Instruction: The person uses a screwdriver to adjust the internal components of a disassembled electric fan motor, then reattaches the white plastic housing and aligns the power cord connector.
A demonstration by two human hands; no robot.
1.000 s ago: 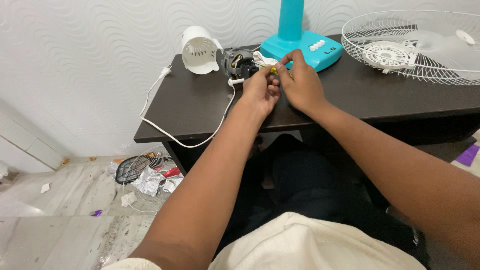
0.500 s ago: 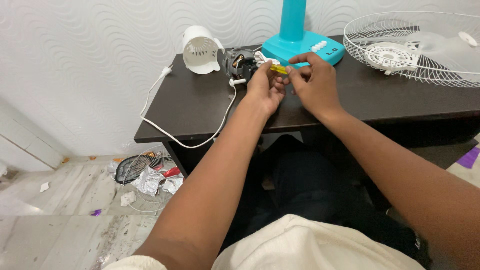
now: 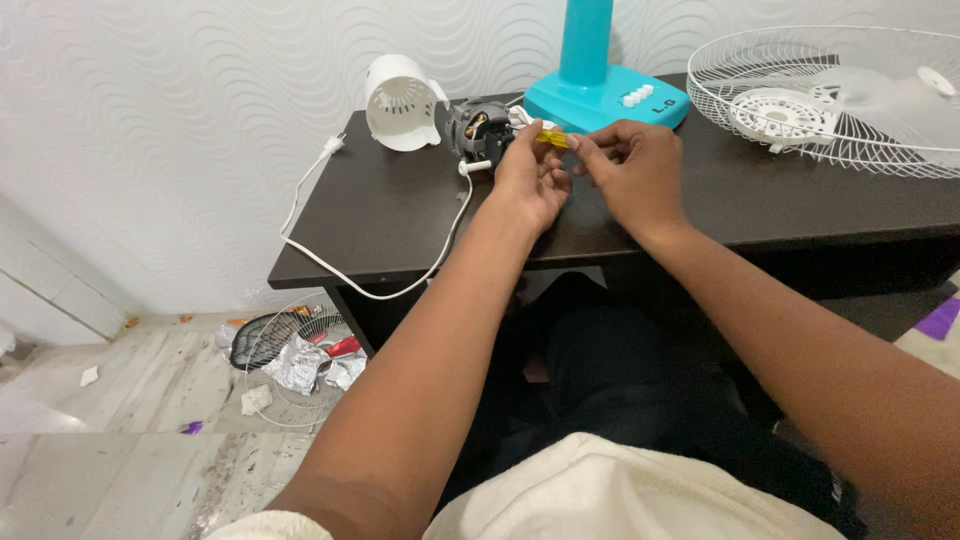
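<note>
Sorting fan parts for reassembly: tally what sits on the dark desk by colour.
White: 3 – motor cover, wire fan guard, power cord
Teal: 1 – fan base
Grey: 1 – motor
Yellow: 1 – small piece between both hands
Total: 6

Single head view, looking down and forward over dark desk [image 3: 400,215], close.

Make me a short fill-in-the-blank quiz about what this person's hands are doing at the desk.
1. Both hands pinch a small ____ piece between the fingertips.
2. The fan base behind the hands is ____ in colour.
3. The white cord hangs over the desk's ____ edge.
4. The motor sits between the white housing and the ____.

Missing words: yellow; teal; left; fan base
</note>
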